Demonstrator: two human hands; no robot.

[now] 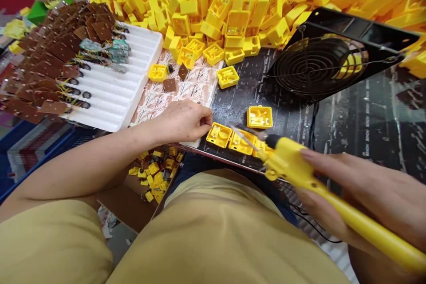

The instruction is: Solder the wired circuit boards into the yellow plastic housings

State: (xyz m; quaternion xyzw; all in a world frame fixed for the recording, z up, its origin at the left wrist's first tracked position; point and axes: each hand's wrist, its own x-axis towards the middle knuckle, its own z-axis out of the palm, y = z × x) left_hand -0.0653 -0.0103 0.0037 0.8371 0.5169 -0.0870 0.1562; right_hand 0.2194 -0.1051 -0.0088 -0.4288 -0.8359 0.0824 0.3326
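My right hand (pixel 359 191) is wrapped round the handle of a yellow soldering gun (pixel 293 159), its thin metal tip blurred and pointing left over a row of small yellow plastic cases. A case with a round grille (pixel 219 135) lies at the left end of that row, beside a middle case (pixel 242 142); the gun partly covers a third case (pixel 261 148). My left hand (pixel 186 120) rests at the table edge, thumb and finger pinched at the corner of the left case. Whatever lies between those fingertips is too small to tell. Behind the row sits another open case (pixel 259 117).
A black fan (pixel 319 60) stands at the right, before a large heap of yellow cases (pixel 199 0). On the left, a white foam tray (pixel 133 66) bears brown circuit boards (pixel 56 53) with wires. A carton of yellow parts (pixel 156 177) is below the table edge.
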